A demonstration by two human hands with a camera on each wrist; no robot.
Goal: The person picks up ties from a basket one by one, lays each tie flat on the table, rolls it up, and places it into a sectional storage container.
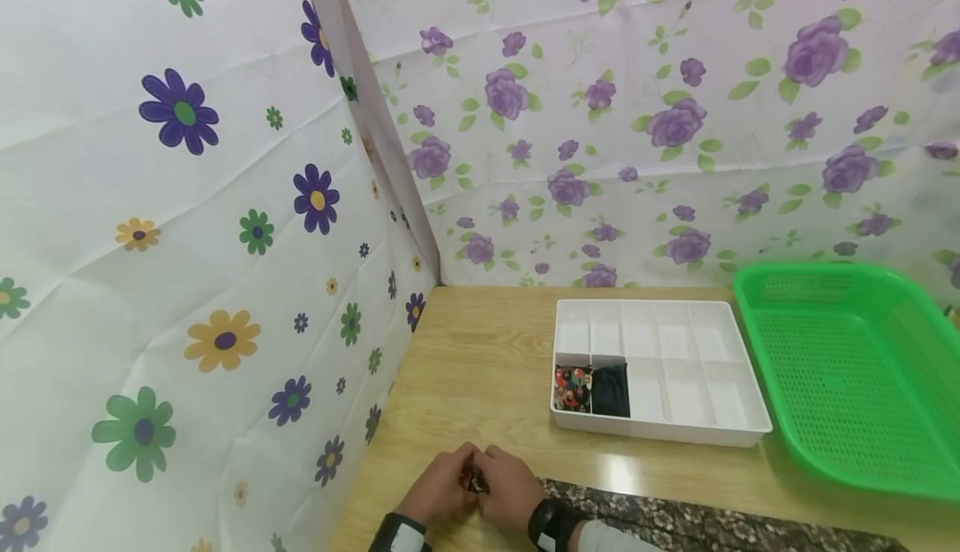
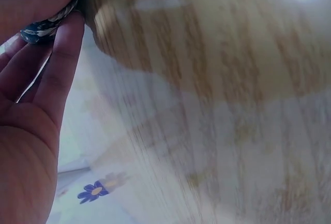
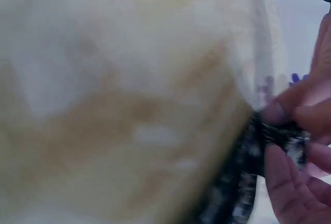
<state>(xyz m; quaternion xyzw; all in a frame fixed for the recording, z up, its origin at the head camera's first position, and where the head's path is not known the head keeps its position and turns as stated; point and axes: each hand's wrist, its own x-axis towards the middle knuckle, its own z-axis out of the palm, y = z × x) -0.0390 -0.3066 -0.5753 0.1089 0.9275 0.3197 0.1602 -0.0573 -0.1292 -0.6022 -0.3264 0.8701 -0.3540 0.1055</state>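
Note:
A long folded strip of dark floral cloth (image 1: 675,520) lies along the near side of the table. Its left end is gathered between both hands. My left hand (image 1: 442,484) pinches a small rolled part of the cloth (image 2: 39,33) between thumb and fingers, as the left wrist view shows. Close beside it, my right hand (image 1: 512,489) grips the same end, with the strip trailing away under the right wrist. In the right wrist view, thumb and fingertips (image 3: 282,182) hold the cloth (image 3: 253,154). The fingers partly hide the rolled end.
Beyond the hands stands a white divided box (image 1: 660,429); two front-left compartments hold a folded colourful patterned cloth (image 1: 573,388) and a folded black cloth (image 1: 611,390). A green plastic basket (image 1: 817,464) sits to its right. Flower-printed sheets (image 1: 247,285) rise at the left and back of the wooden table (image 1: 480,352).

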